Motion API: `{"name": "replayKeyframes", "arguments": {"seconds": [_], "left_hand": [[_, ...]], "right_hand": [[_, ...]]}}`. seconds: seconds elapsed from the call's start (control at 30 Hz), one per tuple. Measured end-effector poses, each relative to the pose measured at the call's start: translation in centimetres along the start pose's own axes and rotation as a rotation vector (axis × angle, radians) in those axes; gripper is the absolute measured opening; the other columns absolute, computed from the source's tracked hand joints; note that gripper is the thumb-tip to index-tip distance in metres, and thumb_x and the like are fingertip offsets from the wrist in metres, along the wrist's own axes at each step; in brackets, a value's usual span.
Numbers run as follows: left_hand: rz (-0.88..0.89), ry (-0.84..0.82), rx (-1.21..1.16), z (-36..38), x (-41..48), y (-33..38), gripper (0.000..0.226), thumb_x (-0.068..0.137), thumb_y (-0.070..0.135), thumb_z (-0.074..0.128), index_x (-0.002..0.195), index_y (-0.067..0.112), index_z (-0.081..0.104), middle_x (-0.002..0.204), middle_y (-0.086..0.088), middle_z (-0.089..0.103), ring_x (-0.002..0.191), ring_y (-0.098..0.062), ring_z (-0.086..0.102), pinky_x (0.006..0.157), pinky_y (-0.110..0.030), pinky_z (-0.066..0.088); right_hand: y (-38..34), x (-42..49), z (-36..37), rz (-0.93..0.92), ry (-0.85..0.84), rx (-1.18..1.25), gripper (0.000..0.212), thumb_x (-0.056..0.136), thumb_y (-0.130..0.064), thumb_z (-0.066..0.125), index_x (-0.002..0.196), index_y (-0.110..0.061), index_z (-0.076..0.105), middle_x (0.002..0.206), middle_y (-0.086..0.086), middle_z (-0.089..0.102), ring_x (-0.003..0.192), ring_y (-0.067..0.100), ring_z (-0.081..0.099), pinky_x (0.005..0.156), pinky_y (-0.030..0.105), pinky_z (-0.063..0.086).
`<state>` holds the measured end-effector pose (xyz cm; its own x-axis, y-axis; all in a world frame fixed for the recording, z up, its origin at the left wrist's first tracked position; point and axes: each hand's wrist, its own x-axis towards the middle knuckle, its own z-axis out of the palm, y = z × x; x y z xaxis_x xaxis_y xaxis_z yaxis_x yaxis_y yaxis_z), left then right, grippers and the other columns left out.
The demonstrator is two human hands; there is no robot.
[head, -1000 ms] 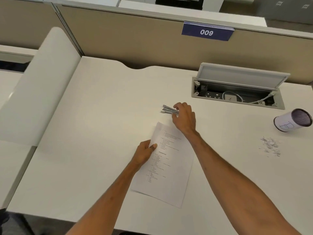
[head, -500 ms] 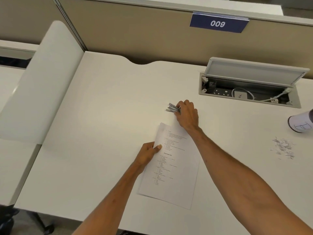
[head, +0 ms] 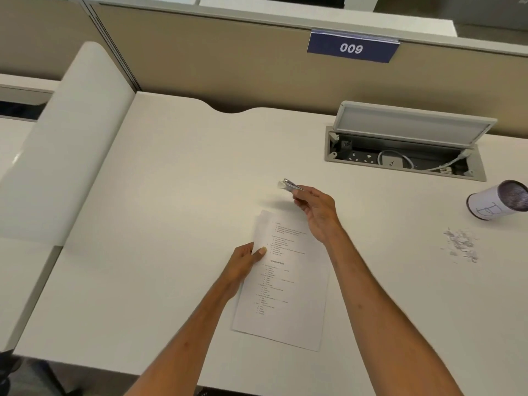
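Over on the far left of the desk (head: 171, 195) it's just a white side panel (head: 71, 144), nothing going on there. Moving right, the person's left hand (head: 243, 261) pinches the left edge of the paper (head: 288, 295) with the thumb on top, same spot as a second ago. The paper is a printed sheet (could be more than one, can't tell) lying flat and a bit askew right in front of the person.

Now the bit that changed: the stapler (head: 288, 185), small and silver and a little blurred. A second ago it lay on the desk just past the top edge of the paper with the right hand (head: 317, 212) on it. Now that hand has its fingers curled round the back end and has lifted it clear of the desk, nose pointing up and left, faint shadow underneath. So the pickup looks done, and the likely next thing is bringing it to the top corner of the paper while the left hand keeps the sheet steady. Nothing stapled yet as far as the view shows.

Further right there's an open cable box (head: 400, 155) sunk in the desk, then a little heap of scraps (head: 460, 245) and a cup (head: 497, 200) tipped on its side, all well apart from the hands
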<state>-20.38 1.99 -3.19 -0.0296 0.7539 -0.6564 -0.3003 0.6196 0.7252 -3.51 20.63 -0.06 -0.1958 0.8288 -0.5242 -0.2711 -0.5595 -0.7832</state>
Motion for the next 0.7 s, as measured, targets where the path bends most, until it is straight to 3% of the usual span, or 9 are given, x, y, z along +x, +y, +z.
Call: {"name": "replayKeyframes", "arguments": {"seconds": [0.13, 0.3, 0.4, 0.5, 0.7], "left_hand": [[0.066, 0.014, 0.031, 0.5, -0.8, -0.3, 0.032, 0.111, 0.022, 0.066, 0.142, 0.018, 0.069, 0.131, -0.006, 0.081, 0.115, -0.032, 0.081, 0.097, -0.050, 0.067], [0.092, 0.091, 0.144, 1.4, -1.5, -0.6, 0.026, 0.112, 0.024, 0.064, 0.137, 0.022, 0.068, 0.129, -0.002, 0.082, 0.106, -0.028, 0.084, 0.094, -0.052, 0.068], [0.154, 0.111, 0.236, 1.9, -2.0, -0.6, 0.025, 0.112, 0.027, 0.062, 0.136, 0.023, 0.068, 0.127, 0.002, 0.082, 0.106, -0.026, 0.084, 0.094, -0.056, 0.068], [0.192, 0.096, 0.249, 2.3, -2.4, -0.2, 0.025, 0.113, 0.026, 0.061, 0.136, 0.023, 0.068, 0.127, 0.001, 0.082, 0.107, -0.028, 0.083, 0.094, -0.058, 0.068], [0.205, 0.051, 0.209, 3.1, -3.5, 0.5, 0.028, 0.113, 0.023, 0.060, 0.140, 0.021, 0.068, 0.129, -0.001, 0.082, 0.110, -0.030, 0.083, 0.097, -0.059, 0.066]], "right_hand": [[0.3, -1.7, -0.8, 0.046, -0.014, 0.155, 0.018, 0.089, -0.001, 0.078, 0.106, 0.005, 0.076, 0.090, 0.010, 0.072, 0.082, 0.020, 0.070, 0.083, 0.027, 0.061], [0.7, -3.8, -1.7, 0.062, -0.008, -0.095, 0.035, 0.099, -0.031, 0.070, 0.110, 0.001, 0.077, 0.078, 0.011, 0.066, 0.066, 0.027, 0.068, 0.059, 0.034, 0.056], [0.8, -4.9, -2.6, -0.003, -0.059, -0.225, 0.026, 0.093, -0.020, 0.079, 0.112, -0.002, 0.076, 0.090, 0.018, 0.074, 0.074, 0.030, 0.072, 0.065, 0.031, 0.058], [0.8, -5.9, -3.2, -0.039, -0.113, -0.173, 0.023, 0.088, -0.008, 0.082, 0.110, -0.003, 0.078, 0.092, 0.016, 0.075, 0.079, 0.026, 0.070, 0.075, 0.028, 0.058], [0.2, -7.0, -3.5, -0.018, -0.080, -0.135, 0.033, 0.080, -0.005, 0.089, 0.109, 0.003, 0.076, 0.091, 0.013, 0.073, 0.074, 0.017, 0.064, 0.072, 0.025, 0.054]]}}
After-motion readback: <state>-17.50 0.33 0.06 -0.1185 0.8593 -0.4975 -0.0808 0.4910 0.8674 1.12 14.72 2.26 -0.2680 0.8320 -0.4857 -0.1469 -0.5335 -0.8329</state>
